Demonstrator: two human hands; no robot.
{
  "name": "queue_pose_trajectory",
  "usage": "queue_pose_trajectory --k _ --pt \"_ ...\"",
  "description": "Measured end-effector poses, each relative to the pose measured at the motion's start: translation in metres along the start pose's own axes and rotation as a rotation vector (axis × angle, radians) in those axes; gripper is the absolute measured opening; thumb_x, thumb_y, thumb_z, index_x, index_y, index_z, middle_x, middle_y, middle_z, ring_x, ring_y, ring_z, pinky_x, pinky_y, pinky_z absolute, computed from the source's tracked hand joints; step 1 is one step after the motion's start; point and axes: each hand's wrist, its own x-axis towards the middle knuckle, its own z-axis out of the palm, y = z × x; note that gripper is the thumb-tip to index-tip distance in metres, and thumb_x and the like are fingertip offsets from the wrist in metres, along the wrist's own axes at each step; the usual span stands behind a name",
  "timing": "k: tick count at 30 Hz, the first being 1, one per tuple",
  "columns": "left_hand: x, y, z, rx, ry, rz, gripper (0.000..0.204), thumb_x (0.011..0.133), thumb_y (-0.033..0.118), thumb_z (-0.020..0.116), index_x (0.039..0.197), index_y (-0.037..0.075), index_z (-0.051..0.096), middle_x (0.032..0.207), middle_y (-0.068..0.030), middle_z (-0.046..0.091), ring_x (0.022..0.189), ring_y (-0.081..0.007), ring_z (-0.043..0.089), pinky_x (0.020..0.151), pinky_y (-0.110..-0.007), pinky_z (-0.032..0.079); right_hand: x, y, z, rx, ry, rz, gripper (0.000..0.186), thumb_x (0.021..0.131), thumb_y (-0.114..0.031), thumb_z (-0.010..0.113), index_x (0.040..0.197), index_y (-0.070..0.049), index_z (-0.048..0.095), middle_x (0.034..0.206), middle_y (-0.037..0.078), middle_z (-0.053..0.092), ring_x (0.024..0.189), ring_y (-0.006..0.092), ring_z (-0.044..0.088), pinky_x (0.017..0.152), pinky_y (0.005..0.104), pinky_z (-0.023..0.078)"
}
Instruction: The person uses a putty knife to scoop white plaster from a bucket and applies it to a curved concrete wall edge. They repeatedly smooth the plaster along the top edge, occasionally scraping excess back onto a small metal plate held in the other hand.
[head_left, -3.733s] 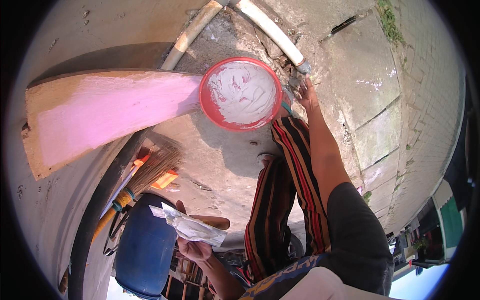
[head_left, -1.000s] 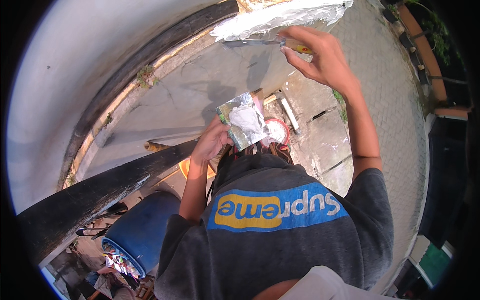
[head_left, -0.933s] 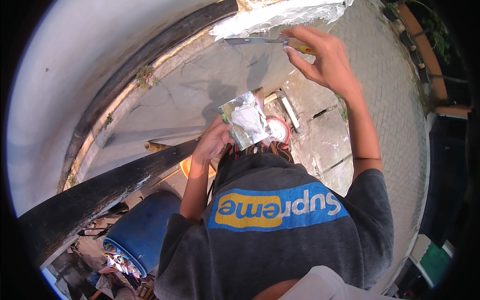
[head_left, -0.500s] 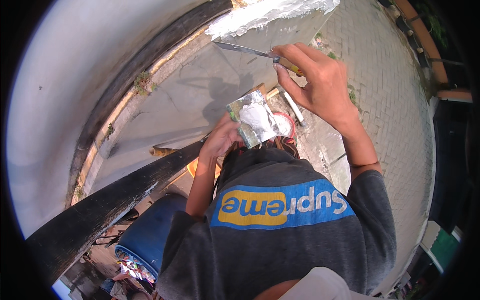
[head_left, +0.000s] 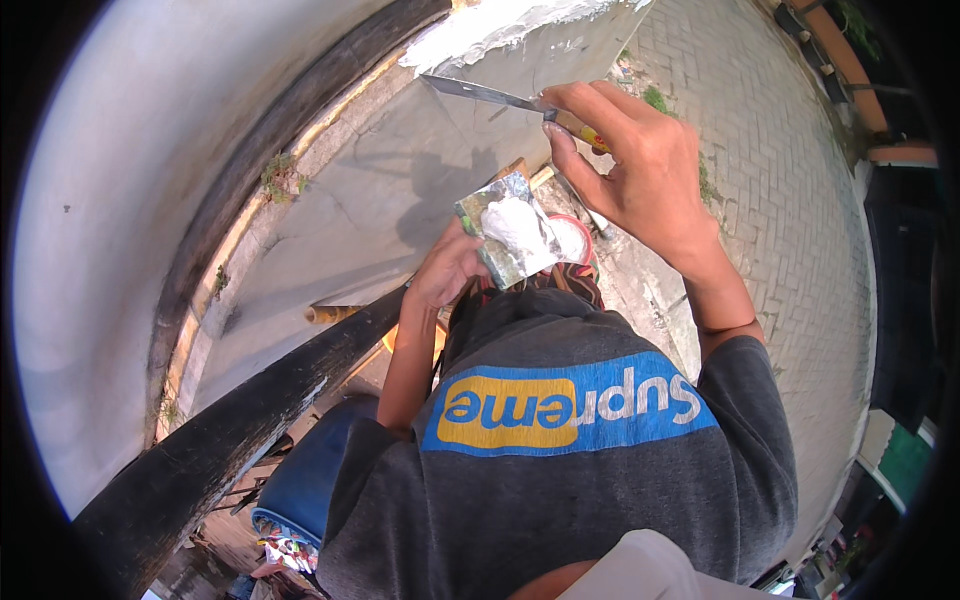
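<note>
My right hand [head_left: 640, 165] grips the handle of a putty knife [head_left: 490, 94], its fingers closed around it. The knife's flat metal blade points left, its tip close to the lower border of the wet white putty [head_left: 500, 35] spread on the grey wall [head_left: 350, 180]. My left hand [head_left: 445, 265], lower and nearer my body, holds a small square board [head_left: 505, 262] by its left side. A mound of white putty [head_left: 515, 225] lies on that board. Part of the left fingers is hidden beneath it.
A red-rimmed bucket [head_left: 580, 238] with white material stands just past the board. On the left a dark beam [head_left: 240, 430] runs diagonally, beside a blue drum [head_left: 310, 470] and a bamboo pole [head_left: 330, 314]. Paving blocks [head_left: 770, 200] cover the ground at right.
The view has shifted slightly, so the wall and wet putty sit a little further left and up. Both hands keep their holds, with the knife blade still near the putty's lower border.
</note>
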Motion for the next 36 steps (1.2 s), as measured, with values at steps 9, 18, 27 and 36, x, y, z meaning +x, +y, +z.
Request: queue_pose_trajectory --k 9,18,27,36 --pt "0.000 0.002 -0.002 0.015 0.017 0.002 0.060 0.088 0.006 0.042 0.145 0.004 0.021 0.139 -0.0145 0.040 0.125 -0.0271 0.047 0.091 -0.045 0.052 0.005 0.006 -0.022 0.146 -0.007 0.155 0.020 0.079 -0.017 0.067 0.097 -0.010 0.065 0.074 0.008 0.065 0.060 0.0273 0.062 0.054 0.0349 0.047" --pt "0.007 -0.002 -0.010 -0.008 -0.027 0.021 0.060 0.090 0.008 0.042 0.145 0.003 0.019 0.139 -0.0147 0.040 0.123 -0.0249 0.050 0.087 -0.042 0.055 0.018 -0.019 -0.027 0.040 -0.161 -0.038 0.026 0.081 -0.010 0.062 0.106 -0.014 0.065 0.082 0.006 0.064 0.066 0.0244 0.063 0.051 0.0339 0.048" --pt "0.008 -0.002 -0.011 -0.014 -0.043 0.005 0.061 0.091 0.008 0.041 0.147 0.005 0.016 0.139 -0.0140 0.041 0.121 -0.0241 0.051 0.083 -0.041 0.056 -0.011 -0.022 0.010 -0.044 -0.004 -0.168 0.054 0.068 -0.001 0.063 0.120 -0.016 0.064 0.101 0.004 0.062 0.072 0.0192 0.060 0.054 0.0276 0.049" --pt "0.011 -0.003 -0.019 -0.042 -0.066 -0.043 0.061 0.092 0.008 0.041 0.147 0.006 0.015 0.140 -0.0128 0.038 0.124 -0.0229 0.048 0.088 -0.042 0.053 0.000 -0.030 0.030 0.028 -0.067 -0.107 0.050 0.069 -0.005 0.065 0.118 -0.015 0.064 0.100 0.005 0.061 0.074 0.0195 0.059 0.055 0.0287 0.050"
